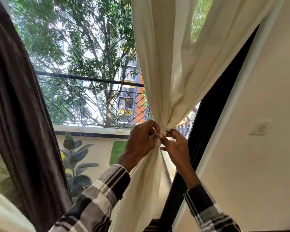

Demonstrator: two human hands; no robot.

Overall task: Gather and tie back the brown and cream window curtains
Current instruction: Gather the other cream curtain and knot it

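From the head view, the cream curtain (pixel 171 67) hung at the right side of the window, drawn in to a narrow waist just above the sill level, then flared out again below. Both hands met at that waist. The left hand (pixel 141 141) had its fingers curled in a grip on the gathered cloth from the left, thumb and forefinger pinching at the knot point. The right hand (pixel 176 144) pinched the same spot from the right with thumb and forefinger, its other fingers loosely spread. Whether a separate tie band lay between the fingertips was too small to tell. The brown curtain (pixel 23 114) hung along the left edge of the window, well apart from the hands. Behind the glass stood a balcony railing (pixel 90 101), trees and a potted plant (pixel 77 158). Plaid sleeves (pixel 97 198) covered both forearms.
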